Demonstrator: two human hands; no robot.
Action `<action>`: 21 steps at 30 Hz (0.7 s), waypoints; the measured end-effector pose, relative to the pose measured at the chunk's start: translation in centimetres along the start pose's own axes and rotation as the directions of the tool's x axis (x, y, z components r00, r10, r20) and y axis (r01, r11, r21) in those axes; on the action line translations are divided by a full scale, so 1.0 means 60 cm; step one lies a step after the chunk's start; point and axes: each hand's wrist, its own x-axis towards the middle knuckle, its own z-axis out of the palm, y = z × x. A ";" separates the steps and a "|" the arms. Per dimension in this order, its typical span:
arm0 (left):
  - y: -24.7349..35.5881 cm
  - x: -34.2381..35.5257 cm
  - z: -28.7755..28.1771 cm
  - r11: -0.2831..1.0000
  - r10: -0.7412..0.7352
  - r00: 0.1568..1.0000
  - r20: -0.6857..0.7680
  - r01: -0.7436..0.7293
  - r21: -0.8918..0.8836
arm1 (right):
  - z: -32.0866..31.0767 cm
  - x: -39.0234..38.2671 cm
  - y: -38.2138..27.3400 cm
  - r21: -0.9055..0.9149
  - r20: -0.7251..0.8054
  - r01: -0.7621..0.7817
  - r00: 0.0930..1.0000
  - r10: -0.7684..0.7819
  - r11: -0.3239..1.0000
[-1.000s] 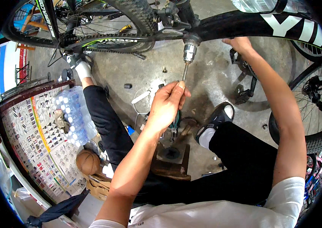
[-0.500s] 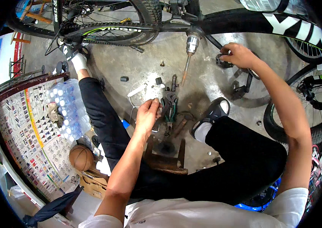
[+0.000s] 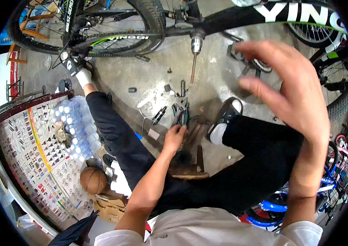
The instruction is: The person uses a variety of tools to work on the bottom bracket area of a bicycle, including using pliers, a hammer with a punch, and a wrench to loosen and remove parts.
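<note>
The left hand [image 3: 175,137] rests low on the concrete floor [image 3: 219,82], its fingers curled at the handles of green-handled pliers [image 3: 181,111] (whether they actually grip, I cannot tell). The right hand [image 3: 293,88] hangs raised near the camera, fingers spread wide and holding nothing. Above the pliers, a thin spindle [image 3: 193,67] points down from the black bicycle frame [image 3: 239,18]. A pack of water bottles [image 3: 75,127] lies left.

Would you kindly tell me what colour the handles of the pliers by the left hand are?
Green, seen in the head view: the pliers lie just above the left hand.
</note>
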 end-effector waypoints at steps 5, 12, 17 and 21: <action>-0.010 0.034 -0.005 0.976 0.075 0.992 -0.102 -0.051 0.213 | 0.090 -0.029 0.032 -0.165 0.156 -0.013 0.987 0.039 0.986; -0.048 0.100 -0.003 0.857 0.139 0.963 -0.230 -0.001 0.515 | 0.122 -0.025 0.071 -0.039 0.194 0.090 0.978 -0.081 0.995; -0.061 0.121 0.010 0.605 0.277 0.871 -0.406 0.170 0.778 | 0.128 -0.007 0.089 -0.035 0.206 0.084 0.976 -0.075 0.996; -0.074 0.142 0.006 0.628 0.060 0.967 -0.246 0.155 0.763 | 0.128 -0.007 0.097 -0.053 0.182 0.070 0.982 -0.059 0.996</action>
